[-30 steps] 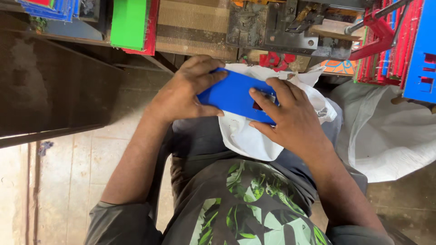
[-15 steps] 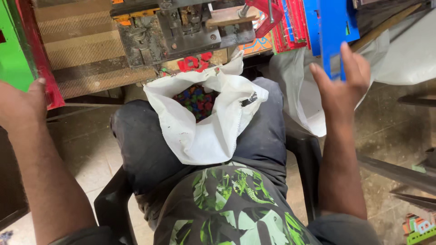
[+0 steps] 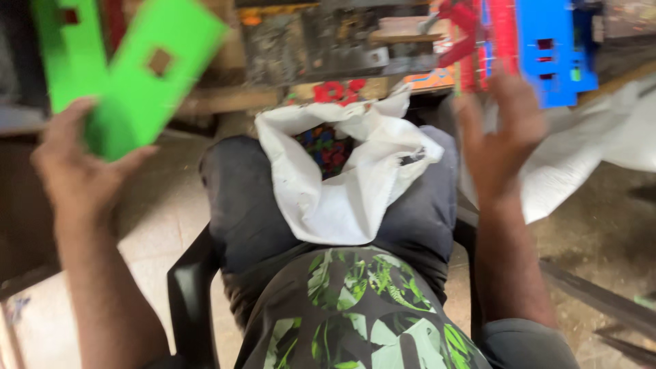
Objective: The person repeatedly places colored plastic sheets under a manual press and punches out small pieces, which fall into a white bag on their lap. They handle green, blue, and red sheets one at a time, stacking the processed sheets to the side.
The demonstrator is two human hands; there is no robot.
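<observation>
The green plastic panel is a flat, bright green rectangular piece with one small square cut-out near its middle; its surface is plain and its edges are blurred by motion. Its long axis runs diagonally, from the lower end near the left hand up and to the right toward the upper end, which points at the workbench. The left hand grips the lower end of the panel, fingers wrapped behind it and thumb to the front, holding it raised in the air, up and to the left of the white sack. A second green piece of the same colour lies just left of the panel, partly overlapped by it. The white sack rests on the person's lap, mouth open, with small red and blue parts visible inside. The right hand is up and to the right of the sack, palm open, fingers spread wide, holding nothing; it is just below a blue plastic panel with small rectangular cut-outs, and contact with it cannot be confirmed. Red plastic pieces stand just left of the blue panel. A black chair shows below and left of the sack.
</observation>
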